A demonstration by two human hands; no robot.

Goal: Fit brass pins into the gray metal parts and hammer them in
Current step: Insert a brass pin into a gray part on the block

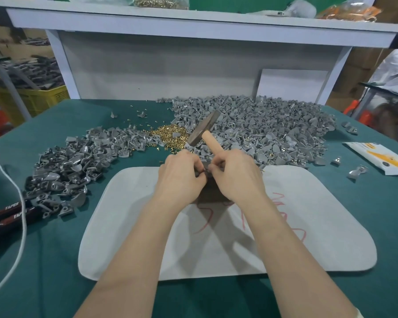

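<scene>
My left hand (182, 173) and my right hand (234, 175) meet fingertip to fingertip above a dark block (213, 191) on the white mat (308, 226). Between the fingertips sits a small gray metal part (206, 172), mostly hidden. My right hand also grips the wooden handle of a hammer (205, 131), whose dark head points up and away over the pile. A heap of brass pins (169, 135) lies just beyond my hands. Gray metal parts lie in a big pile (274, 127) at the back right and another pile (78, 161) at the left.
Black pliers with red lettering (12, 214) and a white cord (21, 226) lie at the left edge. A white and yellow packet (381, 157) sits at the right. A gray shelf (193, 24) with bags overhangs the back of the green table.
</scene>
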